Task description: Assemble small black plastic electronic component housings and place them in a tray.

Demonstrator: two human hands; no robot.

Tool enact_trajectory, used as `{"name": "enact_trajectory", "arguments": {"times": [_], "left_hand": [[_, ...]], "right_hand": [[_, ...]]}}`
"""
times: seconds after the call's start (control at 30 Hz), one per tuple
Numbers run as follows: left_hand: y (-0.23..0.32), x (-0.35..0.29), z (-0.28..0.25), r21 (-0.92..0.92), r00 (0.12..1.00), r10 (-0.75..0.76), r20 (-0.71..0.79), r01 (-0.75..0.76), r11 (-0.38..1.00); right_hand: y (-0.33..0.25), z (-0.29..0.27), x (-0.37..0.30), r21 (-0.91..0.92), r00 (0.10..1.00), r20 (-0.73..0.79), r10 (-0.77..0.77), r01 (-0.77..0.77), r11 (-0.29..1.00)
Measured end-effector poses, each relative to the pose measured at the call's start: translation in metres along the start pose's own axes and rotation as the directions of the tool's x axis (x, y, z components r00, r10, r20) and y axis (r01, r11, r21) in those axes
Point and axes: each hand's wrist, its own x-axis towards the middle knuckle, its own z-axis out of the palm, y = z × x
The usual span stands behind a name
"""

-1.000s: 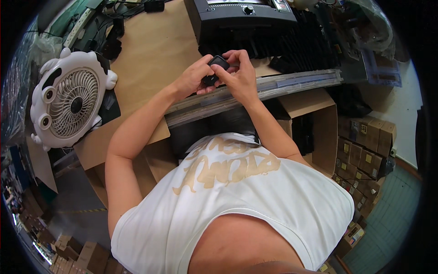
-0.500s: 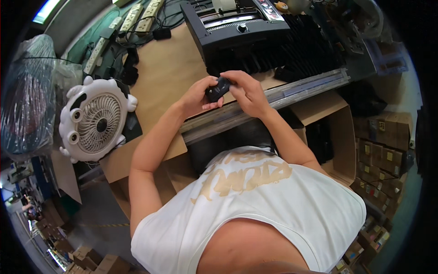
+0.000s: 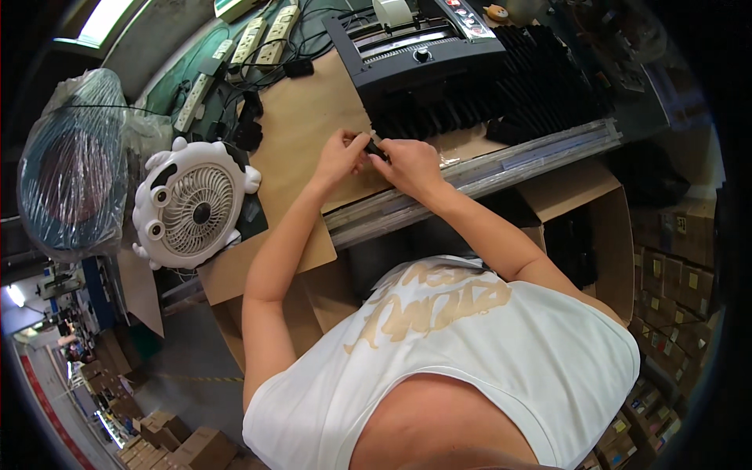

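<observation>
Both hands meet over a brown cardboard-covered bench (image 3: 305, 125). My left hand (image 3: 341, 154) and my right hand (image 3: 410, 165) pinch a small black part (image 3: 374, 146) between their fingertips, just in front of a black machine (image 3: 423, 55). Most of the part is hidden by my fingers. A row of black ribbed pieces (image 3: 540, 86) lies to the right of the hands.
A white animal-shaped desk fan (image 3: 192, 205) stands at the bench's left edge. Power strips (image 3: 262, 39) and cables lie at the back left. A plastic-wrapped bundle (image 3: 66, 168) is far left. An open cardboard box (image 3: 595, 227) sits below the bench at right, by stacked cartons (image 3: 674, 274).
The hands have stayed together on the black part, moving slightly away from my body toward the machine. The view has shifted, showing more of the fan and the wrapped bundle.
</observation>
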Motion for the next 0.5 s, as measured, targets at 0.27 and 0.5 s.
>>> {"name": "enact_trajectory", "arguments": {"times": [0.27,0.5], "left_hand": [[0.012,0.020,0.008,0.194,0.992,-0.092,-0.083,0.107,0.975],[0.004,0.074,-0.055,0.681,0.798,0.502,-0.333,-0.165,0.713]], "right_hand": [[0.000,-0.015,-0.011,0.373,0.988,-0.089,0.123,-0.081,0.924],[0.008,-0.014,-0.006,0.469,0.986,-0.095,0.138,-0.078,0.880]]}}
